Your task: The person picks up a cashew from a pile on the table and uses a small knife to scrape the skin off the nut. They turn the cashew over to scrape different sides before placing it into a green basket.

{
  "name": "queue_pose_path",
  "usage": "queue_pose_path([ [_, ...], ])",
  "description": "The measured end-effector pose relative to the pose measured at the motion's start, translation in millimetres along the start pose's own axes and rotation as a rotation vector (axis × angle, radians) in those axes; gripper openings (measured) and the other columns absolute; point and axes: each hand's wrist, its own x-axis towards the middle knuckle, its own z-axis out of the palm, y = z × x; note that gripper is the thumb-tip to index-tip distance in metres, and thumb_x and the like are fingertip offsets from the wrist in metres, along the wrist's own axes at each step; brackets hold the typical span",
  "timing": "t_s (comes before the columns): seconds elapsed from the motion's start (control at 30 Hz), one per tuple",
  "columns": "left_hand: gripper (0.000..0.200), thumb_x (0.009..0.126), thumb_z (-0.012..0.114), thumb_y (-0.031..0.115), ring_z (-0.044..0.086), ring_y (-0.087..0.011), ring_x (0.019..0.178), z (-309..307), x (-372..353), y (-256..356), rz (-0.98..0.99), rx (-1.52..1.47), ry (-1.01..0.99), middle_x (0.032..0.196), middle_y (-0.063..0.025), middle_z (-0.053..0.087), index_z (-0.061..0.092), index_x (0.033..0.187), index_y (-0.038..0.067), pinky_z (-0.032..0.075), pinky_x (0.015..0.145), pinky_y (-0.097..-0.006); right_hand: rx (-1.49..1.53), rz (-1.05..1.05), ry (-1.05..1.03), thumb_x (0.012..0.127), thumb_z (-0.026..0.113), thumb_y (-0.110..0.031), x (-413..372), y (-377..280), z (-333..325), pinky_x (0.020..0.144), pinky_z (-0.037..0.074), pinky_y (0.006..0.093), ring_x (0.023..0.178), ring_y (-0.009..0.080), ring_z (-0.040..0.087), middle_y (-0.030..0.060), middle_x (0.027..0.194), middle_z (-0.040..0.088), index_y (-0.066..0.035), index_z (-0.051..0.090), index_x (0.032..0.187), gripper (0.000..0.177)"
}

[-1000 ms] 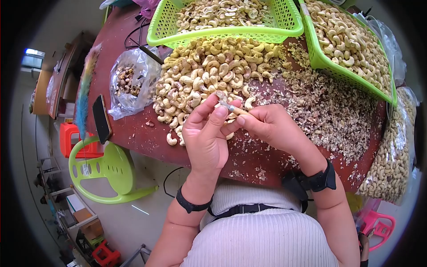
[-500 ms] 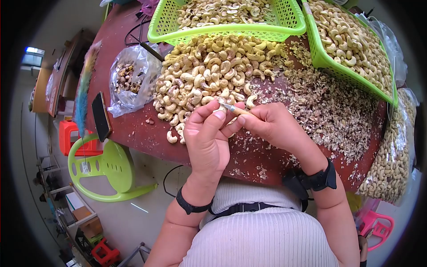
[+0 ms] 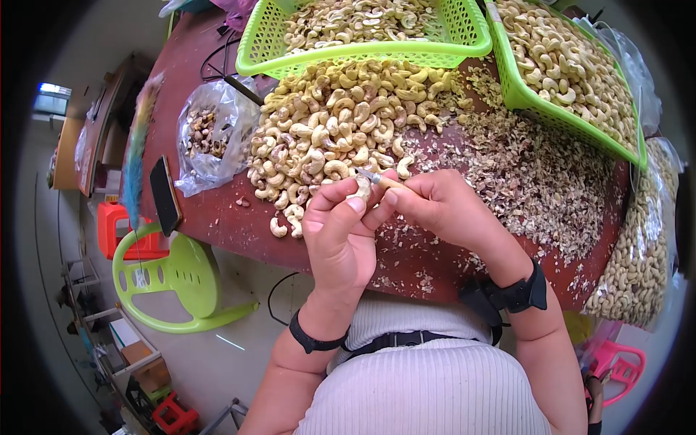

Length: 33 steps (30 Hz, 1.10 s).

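Observation:
My left hand [image 3: 339,235] pinches a cashew nut [image 3: 362,188] between thumb and fingers, just in front of the cashew pile [image 3: 326,123]. A small knife [image 3: 391,183] with a wooden handle is gripped in my right hand [image 3: 446,210]. Its metal blade tip lies at the upper end of the held nut. Both hands are close together over the table's near edge. Peeled skin flakes [image 3: 536,181] are spread over the table to the right of the pile.
Two green baskets of cashews [image 3: 362,49] [image 3: 580,119] stand at the back and right. A plastic bag [image 3: 217,134] of dark pieces and a phone [image 3: 165,194] lie left. A filled cashew bag [image 3: 631,268] hangs over the right edge. A green chair [image 3: 190,279] stands below left.
The cashew in my left hand shows more plainly now, and the knife tip has shifted slightly to its top end. The whole view has moved a little.

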Motion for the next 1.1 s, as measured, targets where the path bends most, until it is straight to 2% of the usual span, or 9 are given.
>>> queue_pose_path([
  [0.13,0.02,0.08,0.047,0.005,0.055,-0.0296,0.098,2.0,3.1,0.7,-0.06,-0.019,-0.012,0.095,-0.0145,0.058,0.051,0.099,0.0,0.052,0.077,-0.0348,0.013,0.002,0.007,0.08,0.056,-0.03,1.0,5.1,0.4,0.039,0.028,0.025,0.045,0.0048,0.032,-0.0021,0.046,0.039,0.0,0.054,0.058,0.037],
  [0.23,0.019,0.083,0.048,0.004,0.057,-0.0281,0.093,5.0,5.1,3.2,-0.095,-0.113,0.029,0.095,-0.0133,0.058,0.051,0.101,0.001,0.053,0.074,-0.0367,0.007,0.0,0.007,0.08,0.056,-0.031,1.9,5.9,0.6,0.038,0.027,0.0251,0.044,0.0049,0.031,-0.0026,0.045,0.038,-0.001,0.053,0.056,0.038],
  [0.43,0.022,0.084,0.047,0.004,0.057,-0.0237,0.092,5.1,5.7,5.2,-0.104,-0.074,0.026,0.096,-0.0117,0.057,0.05,0.106,0.002,0.053,0.072,-0.0363,-0.011,-0.013,-0.008,0.08,0.055,-0.031,1.9,6.8,0.0,0.038,0.027,0.0251,0.043,0.005,0.031,-0.0021,0.045,0.038,-0.001,0.052,0.056,0.039],
  [0.63,0.021,0.084,0.047,0.004,0.057,-0.0213,0.091,-4.7,2.8,1.5,-0.04,-0.029,-0.052,0.097,-0.0104,0.057,0.052,0.105,0.002,0.053,0.072,-0.036,0.014,-0.015,-0.009,0.08,0.055,-0.033,-0.3,3.1,0.5,0.039,0.029,0.0259,0.045,0.0056,0.032,-0.001,0.046,0.04,0.0,0.052,0.058,0.04],
  [1.1,0.019,0.083,0.047,0.004,0.058,-0.0188,0.086,-0.6,0.3,3.8,0.001,0.015,-0.004,0.092,-0.0089,0.058,0.052,0.101,0.001,0.055,0.069,-0.0366,-0.053,-0.028,-0.033,0.079,0.057,-0.036,-1.3,4.0,1.1,0.039,0.028,0.0267,0.044,0.0063,0.031,0.0001,0.044,0.037,0.001,0.053,0.058,0.043],
])
